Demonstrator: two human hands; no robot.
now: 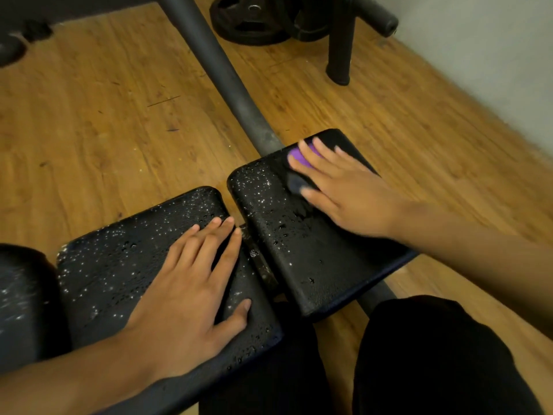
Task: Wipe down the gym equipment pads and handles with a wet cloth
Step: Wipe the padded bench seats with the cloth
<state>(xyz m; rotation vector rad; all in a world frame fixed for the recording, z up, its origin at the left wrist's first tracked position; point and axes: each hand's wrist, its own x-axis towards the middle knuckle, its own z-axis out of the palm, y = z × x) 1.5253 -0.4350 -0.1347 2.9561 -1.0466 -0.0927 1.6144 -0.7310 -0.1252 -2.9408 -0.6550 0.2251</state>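
Observation:
Two black pads of a gym machine lie side by side, both speckled with water drops. My left hand [197, 283] rests flat on the left pad [119, 265] with its fingers straight. My right hand [344, 193] presses a purple cloth [299, 155] flat against the far end of the right pad [299, 244]. Most of the cloth is hidden under my fingers; a dark part of it shows by my thumb.
A thick black steel tube [215, 67] runs from the pads up across the wooden floor [98, 115]. Black weight plates [251, 22] and a black stand leg [339, 49] sit at the top, near a grey wall [493, 55]. My dark trouser legs [419, 363] fill the bottom right.

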